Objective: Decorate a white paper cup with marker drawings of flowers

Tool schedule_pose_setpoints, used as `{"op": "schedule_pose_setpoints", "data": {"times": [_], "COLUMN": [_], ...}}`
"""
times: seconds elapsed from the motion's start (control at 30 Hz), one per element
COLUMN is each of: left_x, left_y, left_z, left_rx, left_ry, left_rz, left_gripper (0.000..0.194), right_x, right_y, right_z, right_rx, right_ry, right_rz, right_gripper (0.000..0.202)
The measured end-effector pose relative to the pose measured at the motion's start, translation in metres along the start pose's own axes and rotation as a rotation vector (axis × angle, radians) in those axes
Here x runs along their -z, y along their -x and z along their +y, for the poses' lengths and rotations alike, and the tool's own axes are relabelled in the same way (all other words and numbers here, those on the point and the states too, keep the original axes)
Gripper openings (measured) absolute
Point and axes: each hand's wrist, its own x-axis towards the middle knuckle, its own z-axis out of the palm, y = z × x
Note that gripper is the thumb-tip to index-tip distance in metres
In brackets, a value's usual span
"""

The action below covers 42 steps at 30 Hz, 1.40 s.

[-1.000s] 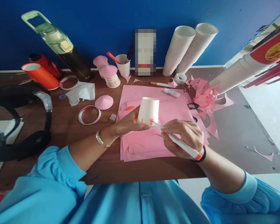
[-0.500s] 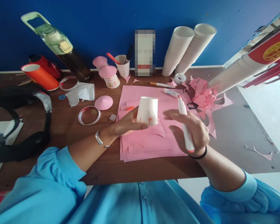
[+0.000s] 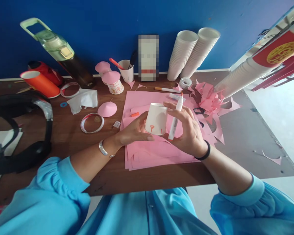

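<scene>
My left hand (image 3: 135,131) holds a white paper cup (image 3: 156,118) upside down from its left side, above the pink paper sheets (image 3: 137,160). An orange flower and a short orange stroke are drawn near the cup's rim. My right hand (image 3: 187,130) grips a white marker (image 3: 176,117) with its uncapped orange tip pointing up, and its fingers touch the cup's right side. An orange marker cap (image 3: 135,114) lies on the sheets. To the left rests a pink paper cone (image 3: 107,109). Behind it stand decorated cups (image 3: 116,87) topped with pink cones.
Cup stacks (image 3: 182,55) stand along the blue wall beside a blurred upright panel (image 3: 148,58). Pink paper scraps (image 3: 205,94) and scissors (image 3: 199,111) lie at right. At left are a tape roll (image 3: 92,123), a bottle (image 3: 73,65) and black headphones (image 3: 46,130).
My right hand has moved left with the marker and now touches the cup. The cup has turned, so the flower shows further left with a stroke to its right.
</scene>
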Motion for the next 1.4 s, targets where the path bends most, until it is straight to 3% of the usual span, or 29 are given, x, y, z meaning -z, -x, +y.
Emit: {"op": "schedule_pose_setpoints", "data": {"times": [0.17,0.57,0.8,1.03,1.23,1.4], "left_x": [-0.006,0.005,0.0,0.002,0.008,0.007], "left_y": [0.001,0.003,0.002,0.004,0.006,0.003], "left_z": [0.0,0.003,0.001,0.005,-0.003,0.0], "left_rx": [0.001,0.053,-0.046,0.041,0.076,0.055], "left_ry": [-0.084,0.043,-0.073,-0.114,0.029,0.141], "left_rz": [0.113,-0.037,0.041,0.065,0.137,0.045], "left_gripper": [0.078,0.07,0.067,0.072,0.074,0.059], "right_x": [0.0,0.001,0.0,0.001,0.004,-0.001], "right_y": [0.001,-0.003,-0.002,-0.002,0.003,0.003], "right_z": [-0.002,-0.001,0.001,0.002,0.001,0.002], "right_rx": [0.025,0.016,0.005,0.006,-0.043,-0.069], "right_ry": [0.036,-0.081,-0.017,-0.089,-0.181,-0.1], "right_rz": [-0.031,0.008,0.009,-0.029,0.142,0.171], "right_gripper": [0.074,0.072,0.073,0.077,0.066,0.072]}}
